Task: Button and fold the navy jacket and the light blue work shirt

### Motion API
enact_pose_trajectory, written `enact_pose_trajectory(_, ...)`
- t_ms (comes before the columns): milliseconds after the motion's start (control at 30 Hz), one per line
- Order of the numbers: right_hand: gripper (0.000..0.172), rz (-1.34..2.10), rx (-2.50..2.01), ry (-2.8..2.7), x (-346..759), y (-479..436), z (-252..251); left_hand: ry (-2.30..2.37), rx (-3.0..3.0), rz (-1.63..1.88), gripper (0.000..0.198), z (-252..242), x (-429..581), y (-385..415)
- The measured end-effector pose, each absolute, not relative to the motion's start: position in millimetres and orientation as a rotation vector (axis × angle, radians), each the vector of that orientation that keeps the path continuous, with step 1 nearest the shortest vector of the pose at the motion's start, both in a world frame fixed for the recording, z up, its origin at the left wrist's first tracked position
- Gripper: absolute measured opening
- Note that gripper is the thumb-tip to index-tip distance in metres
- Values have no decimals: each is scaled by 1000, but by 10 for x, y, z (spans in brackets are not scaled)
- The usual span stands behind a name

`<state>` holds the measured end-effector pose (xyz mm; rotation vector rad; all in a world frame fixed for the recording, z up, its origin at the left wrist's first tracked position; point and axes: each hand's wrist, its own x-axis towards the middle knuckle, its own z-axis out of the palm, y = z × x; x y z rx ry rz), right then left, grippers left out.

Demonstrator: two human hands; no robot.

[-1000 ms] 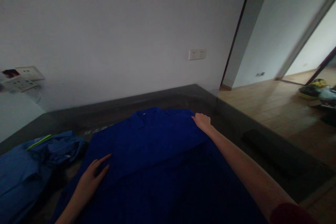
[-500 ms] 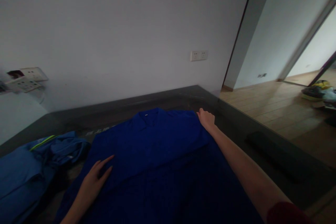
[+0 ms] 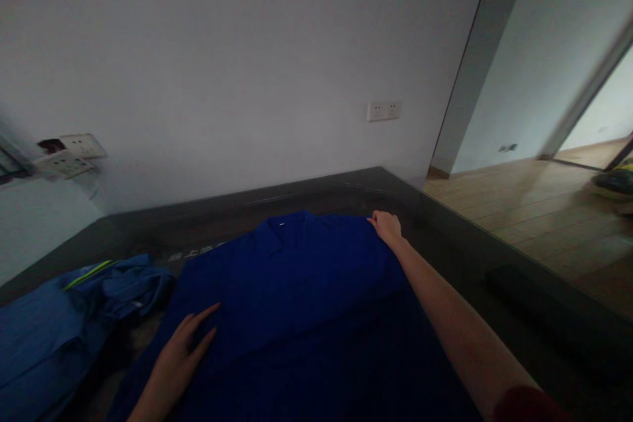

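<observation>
A dark blue collared shirt (image 3: pixel 297 283) lies spread over the dark table (image 3: pixel 341 190), its collar toward the wall and a small white label inside the neck. At the shirt's far right shoulder, my right hand (image 3: pixel 386 227) pinches the cloth, fingers closed. My left hand (image 3: pixel 180 349) rests on the left part of the shirt with fingers stretched out and thumb apart. The lower part of the shirt is in deep shadow, so its front edge is hard to make out.
A crumpled lighter blue garment (image 3: pixel 54 323) with a yellow-green stripe lies at the left. On the right of the table is a long black object (image 3: pixel 548 323). The wall with a double socket (image 3: pixel 384 111) stands behind; a power strip (image 3: pixel 66 163) is at the far left.
The view has shifted slightly, so everything sits a little lower, with the background farther right. Both hands keep their places on the shirt.
</observation>
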<state>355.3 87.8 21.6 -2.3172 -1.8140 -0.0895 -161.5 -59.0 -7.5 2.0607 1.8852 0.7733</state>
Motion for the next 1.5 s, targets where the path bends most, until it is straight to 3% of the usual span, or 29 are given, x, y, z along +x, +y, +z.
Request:
enact_pose_trajectory(333, 41, -89, -2344, -1623, 3731, 903, 221, 1914, 1989, 731, 53, -150, -1656, -589)
enact_pose_trajectory(533, 36, -77, -2192, -1645, 3671, 714, 474, 1874, 1991, 747, 53, -101, -1630, -602)
enact_pose_trajectory(867, 51, -101, -2213, -2032, 3358, 493, -50, 1929, 2015, 725, 52, -122, -1615, -621)
enact_pose_trajectory(1133, 62, -4, -2310, -2047, 3454, 546, -91, 1854, 2001, 840, 50, 79, -1487, -694)
enact_pose_trajectory(1333, 56, -257, -2148, -2092, 3394, 611, 14, 1848, 1898, 940, 47, 107, -1563, -692)
enact_pose_trajectory(1500, 60, -53, -2160, -2113, 3324, 657, -68, 1803, 1797, 942, 54, 164, -1601, -707)
